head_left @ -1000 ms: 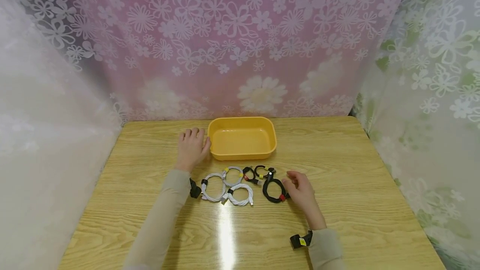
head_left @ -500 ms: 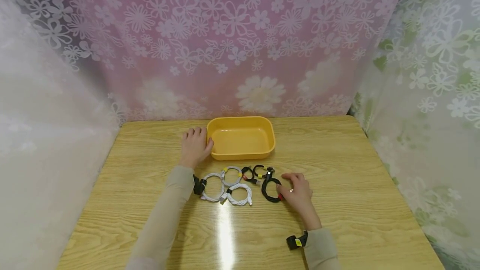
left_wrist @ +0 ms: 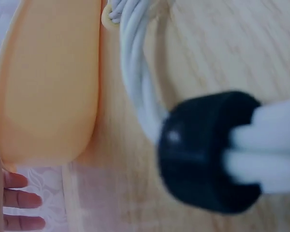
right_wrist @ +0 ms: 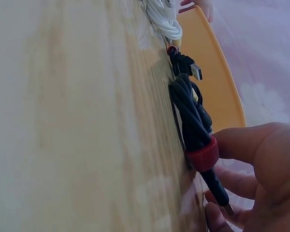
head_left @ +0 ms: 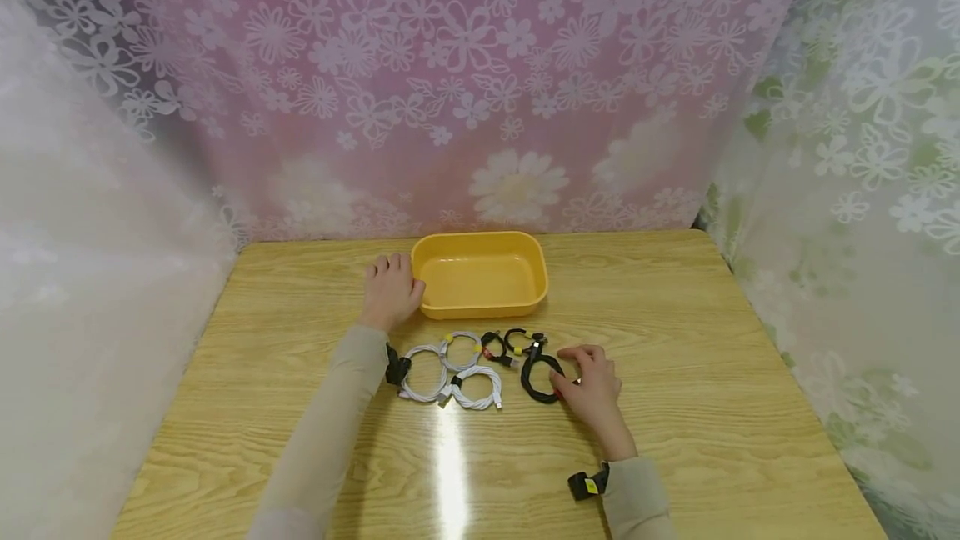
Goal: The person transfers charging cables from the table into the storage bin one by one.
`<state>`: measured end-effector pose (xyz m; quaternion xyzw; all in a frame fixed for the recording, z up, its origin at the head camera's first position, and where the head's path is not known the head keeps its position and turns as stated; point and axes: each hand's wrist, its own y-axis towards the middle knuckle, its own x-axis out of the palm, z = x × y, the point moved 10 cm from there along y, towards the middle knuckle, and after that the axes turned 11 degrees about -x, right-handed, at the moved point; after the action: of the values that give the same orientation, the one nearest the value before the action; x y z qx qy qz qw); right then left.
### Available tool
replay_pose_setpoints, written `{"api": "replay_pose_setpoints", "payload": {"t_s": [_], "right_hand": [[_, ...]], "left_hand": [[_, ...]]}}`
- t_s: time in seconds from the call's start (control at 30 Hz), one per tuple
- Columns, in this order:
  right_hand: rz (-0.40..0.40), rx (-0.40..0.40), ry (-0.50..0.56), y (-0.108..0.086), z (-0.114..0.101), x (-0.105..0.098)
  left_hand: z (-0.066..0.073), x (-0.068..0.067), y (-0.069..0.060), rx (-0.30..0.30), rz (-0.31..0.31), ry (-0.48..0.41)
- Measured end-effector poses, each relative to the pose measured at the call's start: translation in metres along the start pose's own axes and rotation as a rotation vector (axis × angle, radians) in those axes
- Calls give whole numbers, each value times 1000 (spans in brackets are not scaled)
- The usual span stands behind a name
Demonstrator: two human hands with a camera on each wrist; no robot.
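Note:
In the head view, my left hand point(head_left: 392, 290) holds the left wall of a yellow plastic bin point(head_left: 480, 309), thumb over the rim and fingers outside. Its straight fingers point(left_wrist: 23, 199) show past the bin in the left wrist view. My right hand point(head_left: 596, 394) has its thumb and fingers about the right side of a coiled black cable point(head_left: 529, 390). Up close, the thumb touches beside the cable's red strap point(right_wrist: 203, 154), with the other fingers curled near its metal-tipped plug point(right_wrist: 217, 188). The coil lies on the table.
Left of the black cable lie white coiled cables point(head_left: 478, 401), one with a black band point(left_wrist: 208, 152). A grey-white coil with yellow bands point(head_left: 461, 365) and two small black coils point(head_left: 517, 348) lie just in front of the bin. Floral curtains point(head_left: 517, 190) surround the wooden table point(head_left: 712, 407).
My right hand has moved left onto the black cable's strapped side. The left hand has shifted slightly right, its thumb now over the bin's rim.

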<state>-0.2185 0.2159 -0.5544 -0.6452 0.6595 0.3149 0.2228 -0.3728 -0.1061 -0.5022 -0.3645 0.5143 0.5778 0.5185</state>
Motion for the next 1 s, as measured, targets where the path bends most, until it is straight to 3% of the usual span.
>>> {"api": "replay_pose_setpoints", "payload": {"t_s": [0.53, 1.0], "right_hand": [[-10, 25, -26, 1, 0, 4], [90, 29, -18, 2, -3, -4]], "left_hand": [[-5, 15, 6, -72, -162, 9], [-2, 17, 8, -54, -150, -5]]}}
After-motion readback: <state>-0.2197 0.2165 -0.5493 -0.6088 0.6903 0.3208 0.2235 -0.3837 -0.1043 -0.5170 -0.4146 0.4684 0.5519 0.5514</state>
